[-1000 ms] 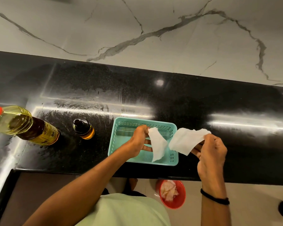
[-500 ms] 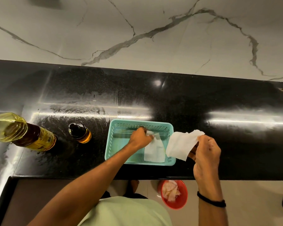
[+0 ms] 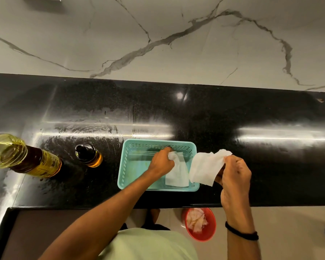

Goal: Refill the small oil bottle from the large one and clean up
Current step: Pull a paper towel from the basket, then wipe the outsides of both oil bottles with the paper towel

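Note:
A large oil bottle (image 3: 26, 160) with yellow oil stands at the far left of the black counter. The small dark oil bottle (image 3: 88, 155) stands to its right. A teal basket (image 3: 128, 166) sits near the counter's front edge. My left hand (image 3: 162, 162) is inside the basket, pressing a white tissue (image 3: 177, 175) against its floor. My right hand (image 3: 235, 171) hovers just right of the basket and pinches a second white tissue (image 3: 204, 167) that hangs over the basket's right rim.
A red bin (image 3: 206, 235) with crumpled tissues stands on the floor below the counter edge. The counter (image 3: 251, 113) runs right, glossy and smeared near the bottles. A marble wall (image 3: 158, 34) backs it.
My left hand dropped into the basket with its tissue and now presses it on the floor. My right hand stays beside the basket with the other tissue.

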Available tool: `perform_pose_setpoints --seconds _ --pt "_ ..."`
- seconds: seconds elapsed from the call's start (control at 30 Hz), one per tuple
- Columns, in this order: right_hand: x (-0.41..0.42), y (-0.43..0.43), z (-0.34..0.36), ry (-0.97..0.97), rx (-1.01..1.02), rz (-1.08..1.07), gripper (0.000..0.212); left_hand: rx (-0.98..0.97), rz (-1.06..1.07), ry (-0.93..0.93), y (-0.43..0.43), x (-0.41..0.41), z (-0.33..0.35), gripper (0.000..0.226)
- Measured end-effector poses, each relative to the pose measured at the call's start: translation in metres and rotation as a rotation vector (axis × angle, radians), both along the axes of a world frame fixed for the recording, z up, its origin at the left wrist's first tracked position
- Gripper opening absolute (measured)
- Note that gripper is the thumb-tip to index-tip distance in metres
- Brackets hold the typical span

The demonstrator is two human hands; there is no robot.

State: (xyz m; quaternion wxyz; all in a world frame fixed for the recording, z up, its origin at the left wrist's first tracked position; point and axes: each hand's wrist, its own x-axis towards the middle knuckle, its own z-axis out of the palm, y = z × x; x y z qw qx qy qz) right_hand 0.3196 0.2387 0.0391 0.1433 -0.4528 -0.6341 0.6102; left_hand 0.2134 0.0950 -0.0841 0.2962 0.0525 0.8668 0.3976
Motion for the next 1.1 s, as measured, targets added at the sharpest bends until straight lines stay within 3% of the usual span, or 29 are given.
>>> perform_pose_setpoints --seconds 0.13,0.27,0.33,0.47,0.57,0.67,0.77,0.83,0.9,1.0,1.1 --pt "0.0 0.001 0.0 -0.003 -0.001 0.009 0.009 -0.36 -0.094 0.466 0.007 0.015 0.01 0.048" --pt "-0.001 0.001 0.0 0.003 -0.002 0.018 0.01 -0.395 -0.294 0.755 0.014 0.025 0.002 0.038" --pt "-0.001 0.0 0.001 0.004 -0.003 0.028 0.009 -0.417 -0.468 0.749 0.016 0.028 -0.007 0.033" --pt "-0.002 -0.001 0.004 0.011 -0.001 0.054 0.008 -0.489 -0.664 0.567 0.015 0.028 -0.023 0.064" --pt "-0.003 -0.002 0.005 0.017 -0.02 0.063 0.009 -0.478 -0.741 0.567 0.012 0.026 -0.031 0.069" --pt "-0.005 -0.005 0.004 0.006 -0.056 0.07 0.009 -0.477 -0.738 0.598 0.009 0.027 -0.027 0.07" --pt "-0.008 -0.009 0.006 0.021 -0.162 0.087 0.014 -0.352 -0.617 0.632 0.006 0.023 -0.011 0.063" --pt "-0.012 -0.013 0.008 0.033 -0.258 0.097 0.017 -0.119 -0.425 0.453 -0.001 0.016 0.005 0.05" --pt "-0.014 -0.019 0.008 0.052 -0.372 0.1 0.021 0.269 -0.111 0.095 -0.014 0.015 0.031 0.036" --pt "-0.021 -0.036 0.006 0.043 -0.529 0.126 0.029 0.68 0.237 -0.53 -0.041 0.019 0.078 0.068" --pt "-0.028 -0.055 0.002 0.019 -0.587 0.182 0.028 0.787 0.304 -0.617 -0.074 0.026 0.104 0.079"
